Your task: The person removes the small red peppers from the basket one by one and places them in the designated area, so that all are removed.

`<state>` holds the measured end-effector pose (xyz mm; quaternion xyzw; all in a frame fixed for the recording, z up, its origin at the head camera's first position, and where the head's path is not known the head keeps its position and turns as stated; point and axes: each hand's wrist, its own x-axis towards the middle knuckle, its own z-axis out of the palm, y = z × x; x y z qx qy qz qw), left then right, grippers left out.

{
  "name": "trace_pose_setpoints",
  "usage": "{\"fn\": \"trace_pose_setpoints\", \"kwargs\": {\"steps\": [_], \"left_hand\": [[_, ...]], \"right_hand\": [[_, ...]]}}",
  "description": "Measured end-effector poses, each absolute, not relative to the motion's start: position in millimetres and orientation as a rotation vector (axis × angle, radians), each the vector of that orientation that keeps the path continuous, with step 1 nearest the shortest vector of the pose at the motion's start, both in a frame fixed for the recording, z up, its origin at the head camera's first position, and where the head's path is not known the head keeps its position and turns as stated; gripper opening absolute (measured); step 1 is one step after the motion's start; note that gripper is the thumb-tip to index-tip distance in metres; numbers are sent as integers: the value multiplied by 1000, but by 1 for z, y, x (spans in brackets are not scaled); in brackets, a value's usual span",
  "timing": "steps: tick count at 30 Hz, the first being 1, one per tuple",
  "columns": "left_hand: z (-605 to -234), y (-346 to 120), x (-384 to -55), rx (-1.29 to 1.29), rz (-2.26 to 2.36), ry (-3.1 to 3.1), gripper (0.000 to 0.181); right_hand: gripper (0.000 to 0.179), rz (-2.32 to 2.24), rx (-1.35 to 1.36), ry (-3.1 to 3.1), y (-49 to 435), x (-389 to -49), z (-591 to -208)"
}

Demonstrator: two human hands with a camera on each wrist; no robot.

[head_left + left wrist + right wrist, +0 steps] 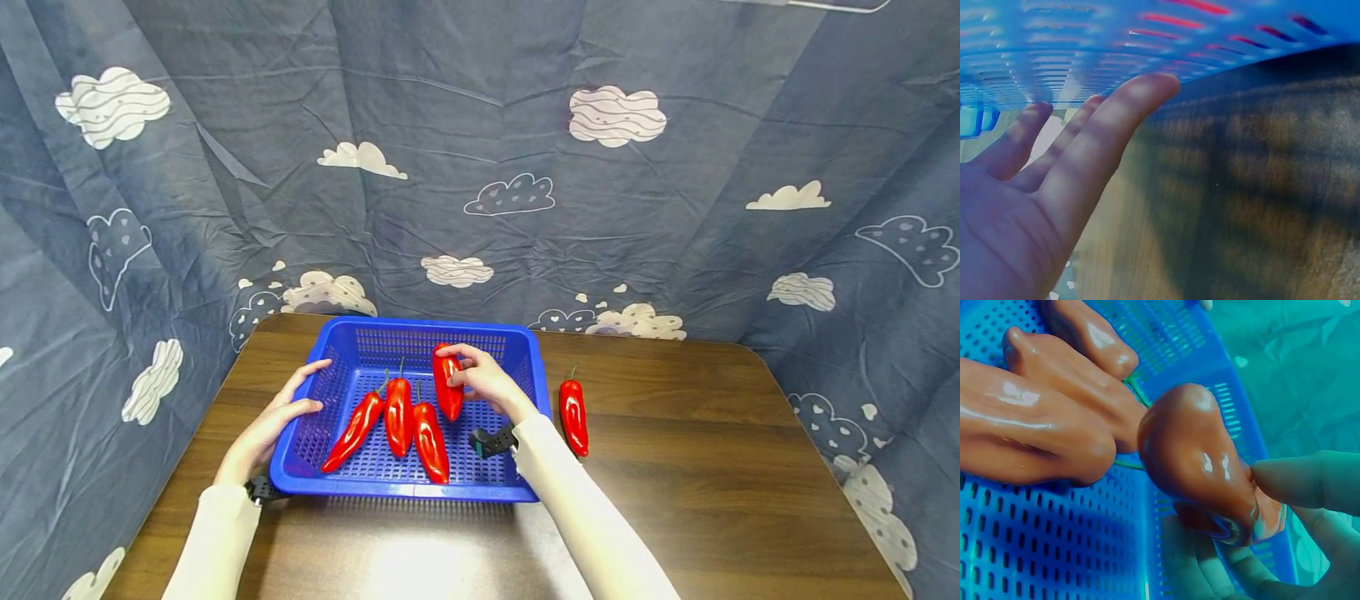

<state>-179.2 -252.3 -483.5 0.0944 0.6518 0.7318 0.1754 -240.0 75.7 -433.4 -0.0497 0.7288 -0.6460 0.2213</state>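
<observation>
A blue plastic basket (345, 490) stands on the table, and my left hand (272, 427) holds its left rim. Thumb and a finger lie over that rim, while other fingers (1094, 147) lie along the outside of the slotted wall. Inside the basket, my right hand (487, 379) grips a red pepper (447, 396) between thumb and fingers, tilted upright above the basket floor. Left of it lie a curved pepper (356, 432), a second pepper (398, 417) and a third pepper (431, 442), all glossy red with green stems. In the right wrist view the gripped pepper (1188, 450) looks orange-brown.
Another red pepper (573, 417) lies on the wooden table (697, 442), just right of the basket. A dark blue curtain (510, 250) with cloud patterns hangs behind the table and along both sides.
</observation>
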Motion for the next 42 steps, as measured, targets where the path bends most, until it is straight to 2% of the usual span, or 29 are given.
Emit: {"fn": "trace_pose_setpoints", "kwargs": {"steps": [42], "left_hand": [[-484,-252,-179,297,2080,1850,63]], "right_hand": [[51,-1844,-283,2064,135,-227,-416]]}}
